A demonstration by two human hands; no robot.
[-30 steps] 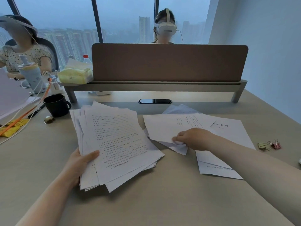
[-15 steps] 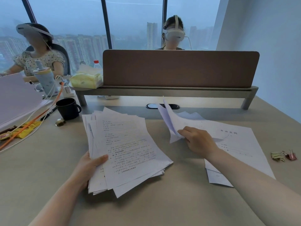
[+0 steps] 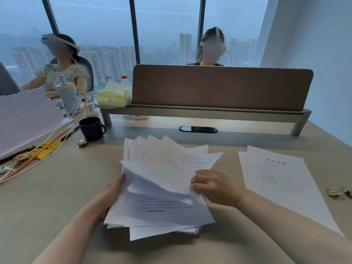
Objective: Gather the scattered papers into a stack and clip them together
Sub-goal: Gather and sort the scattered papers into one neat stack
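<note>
Left hand (image 3: 112,195): nearest the camera on the left, it grips the stack's left edge, thumb on top and fingers hidden beneath the paper.
Right hand (image 3: 213,187): it pinches the right edge of a few loose sheets (image 3: 162,176) and holds them over the stack, fingers curled around the paper's edge.
Stack (image 3: 160,212): an untidy pile on the desk (image 3: 57,216) between the two hands, its corners fanned out at the near and far ends, printed text facing up.
Risk, slipping: the loose sheets bow and sag in the middle, so they could probably slide out of the pinch or land crooked on the pile.
Risk, fanning: the edges are not squared, so a clip put on now would likely miss some pages; the pile needs tapping even first.
Remaining papers (image 3: 276,178): a few sheets lie flat to the right, well apart from the stack, and are not yet gathered; forgetting them would leave the job incomplete.
Clips (image 3: 337,193): small binder clips sit at the desk's right edge, beyond the remaining papers and untouched.
Risk, reach: the right forearm lies just beside the remaining papers and could drag them toward the desk edge.
Mug (image 3: 91,128): a dark mug stands farther back on the left, near the stack's far corner; a wide sweep of paper could knock it.
Background: a brown divider (image 3: 221,86) crosses the desk, with two seated people in headsets beyond it.
</note>
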